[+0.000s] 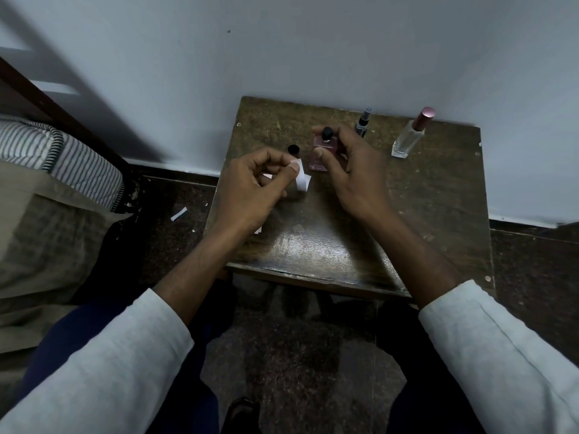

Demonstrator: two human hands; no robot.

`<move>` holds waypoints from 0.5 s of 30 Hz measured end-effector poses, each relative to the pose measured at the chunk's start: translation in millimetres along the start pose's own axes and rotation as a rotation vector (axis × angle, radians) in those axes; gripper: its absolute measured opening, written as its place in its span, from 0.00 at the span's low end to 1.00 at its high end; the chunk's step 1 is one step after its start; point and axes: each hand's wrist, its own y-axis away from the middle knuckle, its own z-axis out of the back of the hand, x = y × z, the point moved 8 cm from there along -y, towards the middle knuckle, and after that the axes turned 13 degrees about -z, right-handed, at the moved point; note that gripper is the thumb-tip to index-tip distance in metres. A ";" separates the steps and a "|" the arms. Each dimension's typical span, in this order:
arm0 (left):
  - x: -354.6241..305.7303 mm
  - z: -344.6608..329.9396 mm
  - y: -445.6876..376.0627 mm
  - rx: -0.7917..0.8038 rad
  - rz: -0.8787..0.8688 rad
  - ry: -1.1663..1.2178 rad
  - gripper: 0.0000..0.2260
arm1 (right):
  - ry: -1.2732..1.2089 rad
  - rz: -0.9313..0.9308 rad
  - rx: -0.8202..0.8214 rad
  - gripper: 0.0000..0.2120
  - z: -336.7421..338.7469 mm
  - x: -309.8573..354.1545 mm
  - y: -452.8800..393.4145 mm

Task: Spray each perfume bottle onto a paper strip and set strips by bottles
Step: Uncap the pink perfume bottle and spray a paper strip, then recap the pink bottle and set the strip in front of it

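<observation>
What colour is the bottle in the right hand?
Pink, with a black cap. The right hand grips the bottle; head view.

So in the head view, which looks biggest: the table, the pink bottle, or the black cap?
1. table
2. pink bottle, partly hidden by the right hand
3. black cap

Pale grey-white long sleeves [125,355] pushed up bare forearms, dark navy trousers [194,399], a black shoe [239,411].
</observation>
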 end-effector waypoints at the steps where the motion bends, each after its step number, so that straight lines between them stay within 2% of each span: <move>1: 0.1 0.1 0.1 0.002 0.005 -0.005 0.04 | 0.003 -0.007 0.002 0.14 -1.0 0.3 -0.8; 5: -3.3 -1.2 0.3 0.009 -0.003 -0.005 0.06 | 0.025 -0.032 0.004 0.16 -2.6 -2.0 -2.7; 11: -5.8 -1.1 0.8 0.006 0.000 0.010 0.05 | 0.032 -0.066 0.012 0.31 11.5 3.3 4.4; 13: -4.9 -1.1 0.8 0.004 0.014 0.031 0.06 | 0.115 -0.034 -0.022 0.29 27.2 11.2 13.7; 15: -7.2 -4.1 0.5 0.020 0.029 0.074 0.06 | 0.214 -0.007 -0.054 0.21 45.5 16.7 28.2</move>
